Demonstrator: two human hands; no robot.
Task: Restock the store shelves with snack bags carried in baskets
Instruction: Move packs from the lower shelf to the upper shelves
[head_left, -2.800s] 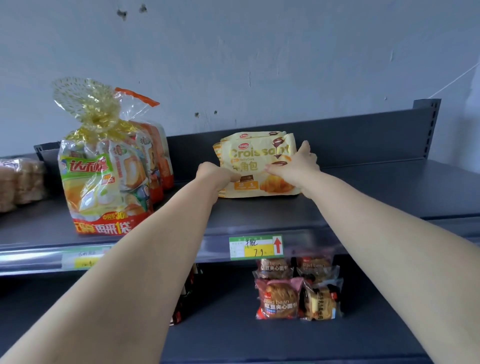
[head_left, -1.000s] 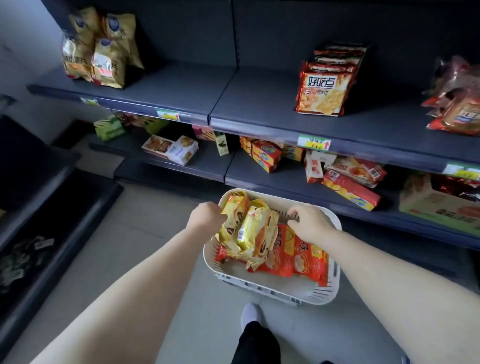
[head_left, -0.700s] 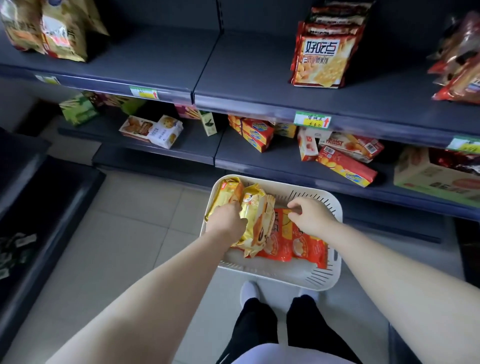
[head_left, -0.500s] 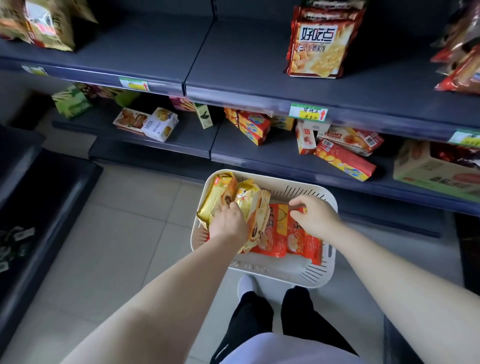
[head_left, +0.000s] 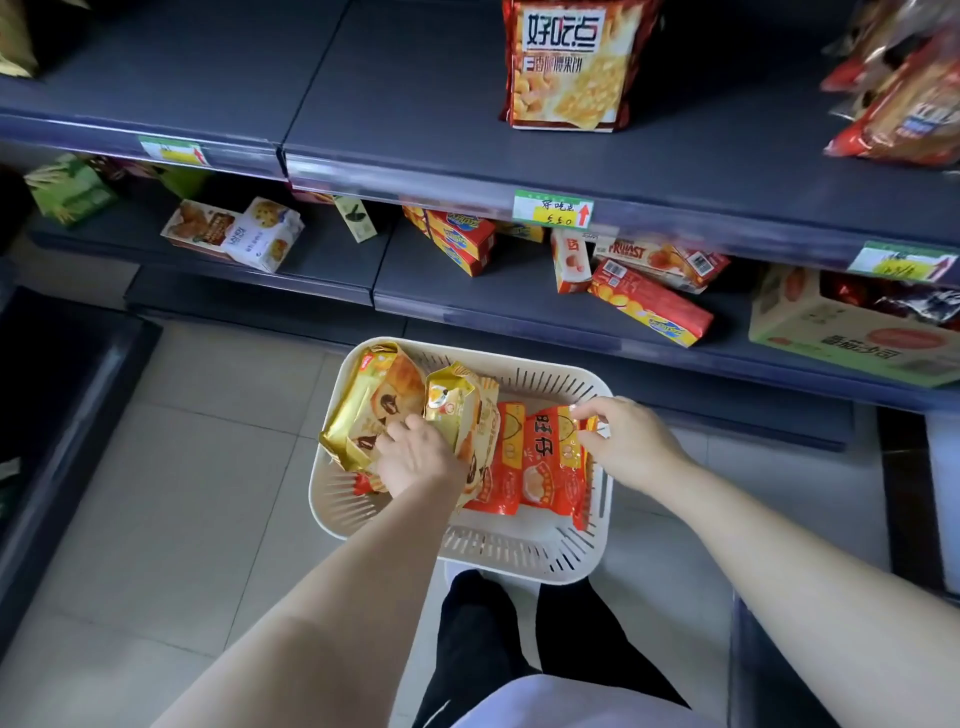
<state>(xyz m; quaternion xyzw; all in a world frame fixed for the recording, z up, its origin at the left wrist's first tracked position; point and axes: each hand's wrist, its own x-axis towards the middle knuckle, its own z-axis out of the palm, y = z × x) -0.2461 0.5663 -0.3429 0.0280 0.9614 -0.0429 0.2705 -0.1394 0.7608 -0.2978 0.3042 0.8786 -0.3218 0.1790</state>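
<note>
White slotted basket (head_left: 519, 564) sat on the tiled floor (head_left: 208, 467) at your feet, below the dark shelves (head_left: 415, 130), with gold snack bags (head_left: 363, 410) standing in its left half and red snack bags (head_left: 545, 467) lying in its right half. Your left hand (head_left: 415, 457) was down among the gold snack bags, fingers curled in around one. Your right hand (head_left: 628, 441) pinched the top corner of one of the red snack bags between thumb and forefinger.

The white slotted plastic basket (head_left: 524, 551) looks smooth and matt, and the gold foil snack bag (head_left: 363, 415) inside is shiny and crinkly.
</note>
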